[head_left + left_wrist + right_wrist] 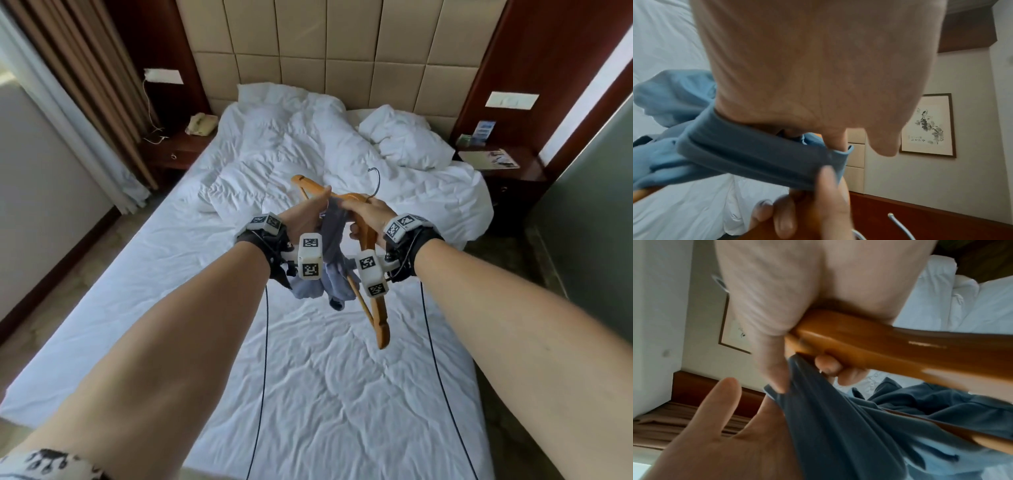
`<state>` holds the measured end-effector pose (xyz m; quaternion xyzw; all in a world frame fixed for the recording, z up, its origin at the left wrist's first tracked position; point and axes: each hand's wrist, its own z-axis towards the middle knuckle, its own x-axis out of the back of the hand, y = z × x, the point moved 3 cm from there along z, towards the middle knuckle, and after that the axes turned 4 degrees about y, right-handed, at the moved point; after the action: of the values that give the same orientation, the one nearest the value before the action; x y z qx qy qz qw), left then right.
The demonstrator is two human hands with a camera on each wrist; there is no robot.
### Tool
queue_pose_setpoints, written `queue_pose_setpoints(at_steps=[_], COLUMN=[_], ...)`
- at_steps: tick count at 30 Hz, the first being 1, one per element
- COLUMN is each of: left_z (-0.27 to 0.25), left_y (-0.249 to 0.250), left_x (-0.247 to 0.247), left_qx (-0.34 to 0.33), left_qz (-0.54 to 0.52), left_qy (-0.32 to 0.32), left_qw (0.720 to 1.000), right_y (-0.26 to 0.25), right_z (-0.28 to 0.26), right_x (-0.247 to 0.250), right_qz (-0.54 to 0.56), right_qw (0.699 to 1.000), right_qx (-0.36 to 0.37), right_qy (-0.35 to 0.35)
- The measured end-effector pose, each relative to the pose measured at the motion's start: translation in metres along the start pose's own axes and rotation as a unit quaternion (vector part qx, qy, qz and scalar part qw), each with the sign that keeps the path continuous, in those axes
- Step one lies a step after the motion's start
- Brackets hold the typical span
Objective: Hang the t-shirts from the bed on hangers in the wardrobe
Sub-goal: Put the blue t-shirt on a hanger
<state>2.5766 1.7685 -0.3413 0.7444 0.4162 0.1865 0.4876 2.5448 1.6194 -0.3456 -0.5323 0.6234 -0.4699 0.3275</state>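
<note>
Above the bed, both hands meet around a wooden hanger (375, 318) with a metal hook (375, 181). My right hand (368, 216) grips the hanger's neck just below the hook; the wrist view shows its fingers curled round the wood (879, 350). A blue-grey t-shirt (330, 240) hangs bunched between the hands. My left hand (305, 219) has its fingers hooked inside the shirt's ribbed band (746, 154), stretching it toward the hanger's far arm. The shirt's body (849, 426) droops below the wrists, hiding the middle of the hanger.
The bed's white sheet (325, 394) lies below, with a crumpled duvet (291, 144) and pillow (407, 140) near the padded headboard. Dark wooden nightstands flank it, the left (178, 150) with a phone (202, 124). Curtains (85, 85) hang left.
</note>
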Motion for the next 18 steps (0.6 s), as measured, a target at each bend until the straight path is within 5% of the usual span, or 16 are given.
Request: queue_pose_setpoints(at_steps=[4, 11, 13, 15, 18], left_z=[-0.008, 0.0, 0.004, 0.008, 0.017], left_y=[0.007, 0.007, 0.009, 0.011, -0.003], left_x=[0.007, 0.017, 0.026, 0.04, 0.049], left_qx=[0.008, 0.014, -0.051, -0.13, -0.071], left_qz=[0.002, 0.121, 0.218, 0.199, 0.199], left_qy=[-0.042, 0.037, 0.111, 0.229, 0.27], left_qw=[0.999, 0.992, 0.968, 0.944, 0.939], right_y=[-0.006, -0.034, -0.04, -0.044, -0.05], right_z=[-0.005, -0.002, 0.0, 0.002, 0.003], right_x=[-0.004, 0.004, 0.005, 0.005, 0.009], right_qz=[-0.029, 0.007, 0.018, 0.049, 0.09], right_qw=[0.999, 0.987, 0.981, 0.974, 0.967], right_qx=[0.012, 0.055, 0.063, 0.064, 0.064], right_qy=[0.026, 0.148, 0.183, 0.212, 0.229])
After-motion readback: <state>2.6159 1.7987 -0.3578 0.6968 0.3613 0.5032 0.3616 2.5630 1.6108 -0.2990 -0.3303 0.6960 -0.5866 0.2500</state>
